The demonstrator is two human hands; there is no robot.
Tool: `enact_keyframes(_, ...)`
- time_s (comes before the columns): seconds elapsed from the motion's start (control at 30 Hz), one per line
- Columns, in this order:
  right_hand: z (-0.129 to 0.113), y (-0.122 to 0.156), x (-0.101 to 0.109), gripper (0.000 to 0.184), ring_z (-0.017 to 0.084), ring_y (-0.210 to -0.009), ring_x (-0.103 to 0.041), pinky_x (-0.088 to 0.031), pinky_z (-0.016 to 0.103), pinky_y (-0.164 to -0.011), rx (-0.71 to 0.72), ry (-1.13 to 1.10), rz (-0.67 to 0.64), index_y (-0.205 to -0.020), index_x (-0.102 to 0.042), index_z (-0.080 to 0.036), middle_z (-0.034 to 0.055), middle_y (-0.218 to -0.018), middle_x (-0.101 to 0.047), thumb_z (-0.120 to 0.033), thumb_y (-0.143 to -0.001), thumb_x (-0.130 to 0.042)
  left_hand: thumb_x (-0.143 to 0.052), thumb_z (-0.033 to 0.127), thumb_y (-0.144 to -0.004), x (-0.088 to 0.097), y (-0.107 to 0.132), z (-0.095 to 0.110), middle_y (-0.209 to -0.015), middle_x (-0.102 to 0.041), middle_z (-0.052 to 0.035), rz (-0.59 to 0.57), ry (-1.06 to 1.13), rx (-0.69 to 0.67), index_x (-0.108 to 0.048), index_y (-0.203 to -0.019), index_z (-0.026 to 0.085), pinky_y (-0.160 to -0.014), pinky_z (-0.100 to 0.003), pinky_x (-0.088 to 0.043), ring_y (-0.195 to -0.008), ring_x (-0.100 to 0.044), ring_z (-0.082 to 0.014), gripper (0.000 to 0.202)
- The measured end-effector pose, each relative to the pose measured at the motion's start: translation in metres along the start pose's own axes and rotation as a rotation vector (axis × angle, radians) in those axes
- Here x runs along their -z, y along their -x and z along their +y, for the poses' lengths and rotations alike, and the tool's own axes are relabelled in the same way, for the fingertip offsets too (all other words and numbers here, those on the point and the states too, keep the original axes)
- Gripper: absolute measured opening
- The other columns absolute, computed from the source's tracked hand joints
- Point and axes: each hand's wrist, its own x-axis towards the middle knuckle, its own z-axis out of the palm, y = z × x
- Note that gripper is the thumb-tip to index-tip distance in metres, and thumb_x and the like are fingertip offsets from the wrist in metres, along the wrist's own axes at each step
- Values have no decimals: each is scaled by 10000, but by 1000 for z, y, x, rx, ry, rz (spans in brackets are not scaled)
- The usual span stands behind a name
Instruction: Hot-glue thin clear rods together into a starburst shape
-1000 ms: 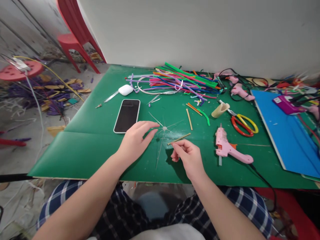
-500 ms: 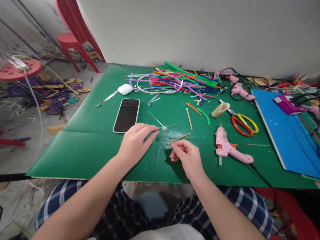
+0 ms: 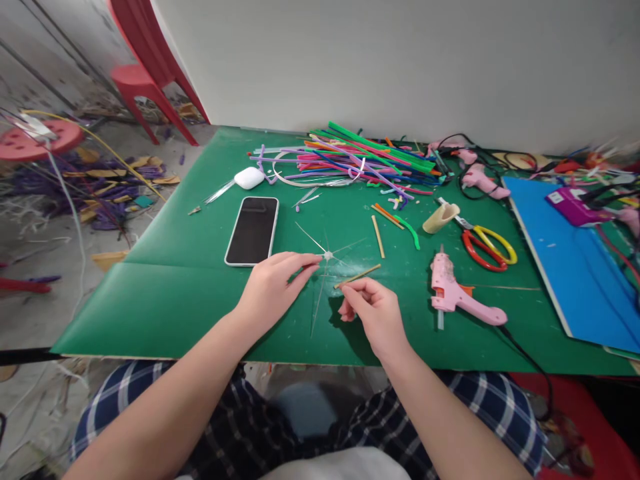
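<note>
A star of thin, shiny wire-like spokes (image 3: 328,255) lies on the green table, with a whitish blob at its centre. The fingertips of my left hand (image 3: 280,280) are closed at its left side, close to the blob, apparently pinching a spoke. Between the thumb and index finger of my right hand (image 3: 373,310) is a thin tan stick (image 3: 361,275), its far end pointing up and right. A second tan stick (image 3: 379,237) lies flat just beyond it. The pink glue gun (image 3: 457,290) rests on its side to the right of my right hand.
A phone (image 3: 253,231) and a white case (image 3: 249,177) lie at left. Behind is a heap of colourful pipe cleaners (image 3: 360,160). Scissors (image 3: 485,247), a beige tube (image 3: 441,218) and a blue board (image 3: 575,267) occupy the right. The green table's (image 3: 165,313) front edge is near my lap.
My left hand has shifted very slightly downward at the star. The right hand and its stick are almost unchanged; the whole view has moved a little.
</note>
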Motion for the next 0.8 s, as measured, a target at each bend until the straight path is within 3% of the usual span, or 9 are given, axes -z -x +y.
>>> enact_keyframes(0.8, 1, 0, 0, 140, 69, -418, -527, -423, 186, -430, 25, 5, -10, -757, -605, -169, -41, -496, -583, -307, -743, -616, -540, 227, -824, 0, 1, -1, -840, -700, -24, 5, -10, -23, -668, -917, 189, -689, -236, -494, -752, -639, -136, 163)
